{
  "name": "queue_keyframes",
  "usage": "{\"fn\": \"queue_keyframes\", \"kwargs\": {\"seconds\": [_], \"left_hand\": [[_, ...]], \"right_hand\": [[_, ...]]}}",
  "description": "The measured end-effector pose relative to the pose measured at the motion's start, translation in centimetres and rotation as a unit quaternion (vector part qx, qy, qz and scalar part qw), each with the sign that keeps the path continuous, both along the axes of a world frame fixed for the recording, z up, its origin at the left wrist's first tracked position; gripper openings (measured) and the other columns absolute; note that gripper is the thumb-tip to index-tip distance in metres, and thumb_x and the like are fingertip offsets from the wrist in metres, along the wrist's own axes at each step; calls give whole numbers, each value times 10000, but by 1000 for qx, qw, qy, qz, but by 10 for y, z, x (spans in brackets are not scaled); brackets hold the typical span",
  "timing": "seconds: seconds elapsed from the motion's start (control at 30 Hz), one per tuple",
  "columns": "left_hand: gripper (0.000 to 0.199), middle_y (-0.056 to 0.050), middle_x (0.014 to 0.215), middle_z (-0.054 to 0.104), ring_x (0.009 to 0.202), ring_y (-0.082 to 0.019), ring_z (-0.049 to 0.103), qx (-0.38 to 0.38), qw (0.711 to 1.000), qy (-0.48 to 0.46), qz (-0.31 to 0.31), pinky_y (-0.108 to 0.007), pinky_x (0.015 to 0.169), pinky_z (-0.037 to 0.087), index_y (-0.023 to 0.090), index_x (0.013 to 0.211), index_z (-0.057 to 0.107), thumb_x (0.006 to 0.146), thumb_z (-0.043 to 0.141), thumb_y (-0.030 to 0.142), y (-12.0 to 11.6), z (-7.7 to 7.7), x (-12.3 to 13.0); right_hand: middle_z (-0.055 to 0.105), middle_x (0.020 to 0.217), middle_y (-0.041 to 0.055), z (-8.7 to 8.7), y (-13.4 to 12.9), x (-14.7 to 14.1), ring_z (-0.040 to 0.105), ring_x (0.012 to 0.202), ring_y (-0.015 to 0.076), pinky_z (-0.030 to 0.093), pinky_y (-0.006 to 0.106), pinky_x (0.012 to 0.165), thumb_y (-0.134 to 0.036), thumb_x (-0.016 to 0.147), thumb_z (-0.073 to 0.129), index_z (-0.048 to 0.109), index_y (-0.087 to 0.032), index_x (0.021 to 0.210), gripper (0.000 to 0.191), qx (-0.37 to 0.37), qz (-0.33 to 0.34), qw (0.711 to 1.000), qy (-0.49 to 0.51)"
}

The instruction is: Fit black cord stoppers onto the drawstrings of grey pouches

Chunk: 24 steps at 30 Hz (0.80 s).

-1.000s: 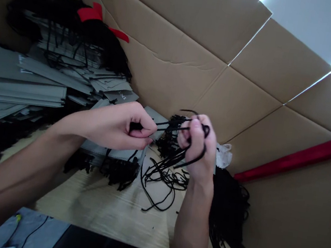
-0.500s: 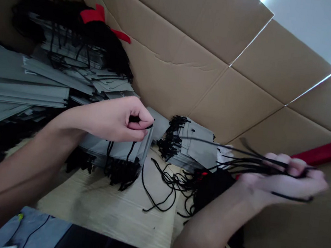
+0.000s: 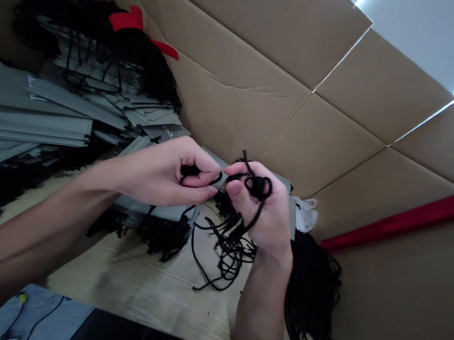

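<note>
My left hand point(image 3: 175, 174) is closed in a pinch on a black cord, a short loop of which pokes out past the fingertips. Close beside it, my right hand point(image 3: 266, 204) is closed round a bunch of black cords point(image 3: 257, 186), their ends curling over the fingers and hanging below. The fingertips of the two hands nearly meet. Under my left hand lies a stack of grey pouches point(image 3: 132, 210) with black cord ends along its near edge. Another grey stack behind my right hand is mostly hidden.
Cardboard walls point(image 3: 243, 54) stand at the back and right. More grey pouches point(image 3: 26, 125) are piled at the left, near a black cord bundle with a red band point(image 3: 126, 19). A black cord bundle point(image 3: 311, 294) lies at the right, below a red strip point(image 3: 410, 215).
My right hand has come in from the far right to meet my left hand, bringing the cords along. The cord stretched between the hands has gone slack. My left hand has shifted slightly right.
</note>
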State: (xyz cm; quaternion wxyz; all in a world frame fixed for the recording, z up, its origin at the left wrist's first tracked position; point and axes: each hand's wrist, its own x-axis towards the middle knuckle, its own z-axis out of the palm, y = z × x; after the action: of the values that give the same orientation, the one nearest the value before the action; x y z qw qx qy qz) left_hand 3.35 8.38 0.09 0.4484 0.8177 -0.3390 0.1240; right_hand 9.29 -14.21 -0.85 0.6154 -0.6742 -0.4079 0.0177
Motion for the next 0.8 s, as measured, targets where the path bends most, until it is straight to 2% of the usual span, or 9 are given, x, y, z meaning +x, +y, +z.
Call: {"fn": "queue_keyframes", "kwargs": {"seconds": [0.1,0.2,0.27,0.37,0.43,0.53,0.6,0.67,0.8], "left_hand": [[474,71,646,317,585,-96,264,-14,1000,-1,-7,-287,508,245,243,703,290,1009,639,150,-2,-2,0],[465,67,643,344,583,-97,296,-7,1000,-3,-14,-282,504,263,240,697,315,995,660,146,0,-1,1],[467,67,634,340,584,-102,288,6,1000,-3,-12,-289,505,259,237,688,334,994,676,153,4,0,1],[480,66,637,313,596,-109,257,16,1000,7,-7,-298,515,254,234,683,325,994,681,157,9,2,1],[487,62,651,296,612,-115,246,15,1000,16,-1,-300,525,257,234,683,311,996,677,159,12,3,1],[503,58,655,276,609,-115,229,15,999,34,4,-297,514,240,232,676,315,997,699,184,16,5,1],[533,57,649,273,593,-107,220,16,998,54,8,-287,503,229,228,667,323,1011,730,236,20,6,1],[534,53,642,302,578,-100,246,11,997,72,22,-275,500,228,217,664,382,1043,747,313,25,7,3],[340,-3,686,540,580,-118,475,-83,989,122,-7,-242,526,387,195,816,620,1114,600,357,26,7,9]], "right_hand": [[541,718,-67,-3,11,-3,446,613,106,405,235,519,-579,920,985,701,-223,963,458,-1,54,999,5],[547,759,-63,-7,10,-1,449,633,106,433,240,557,-523,986,939,688,-227,986,388,2,75,997,-2],[510,757,-72,-9,5,3,426,606,101,405,233,528,-507,1040,882,678,-243,1020,335,35,50,998,9],[461,736,-87,-5,-6,13,405,546,91,394,208,478,-516,1072,817,631,-266,1000,321,161,-62,985,28],[531,751,-74,2,-18,21,459,539,91,442,201,477,-482,1050,801,619,-265,968,294,258,-168,951,10],[720,853,4,13,-48,36,567,537,121,489,239,459,-329,1031,682,619,-254,891,172,369,-337,864,-63],[758,891,44,19,-74,44,554,527,133,468,261,444,-261,1019,586,573,-258,795,225,416,-391,815,-101],[708,881,56,22,-99,49,527,576,136,439,261,468,-267,1052,525,539,-259,722,330,446,-396,794,-116],[339,632,-69,22,-118,51,268,505,121,292,247,428,-262,934,730,491,-282,706,331,395,-339,849,-94]]}}
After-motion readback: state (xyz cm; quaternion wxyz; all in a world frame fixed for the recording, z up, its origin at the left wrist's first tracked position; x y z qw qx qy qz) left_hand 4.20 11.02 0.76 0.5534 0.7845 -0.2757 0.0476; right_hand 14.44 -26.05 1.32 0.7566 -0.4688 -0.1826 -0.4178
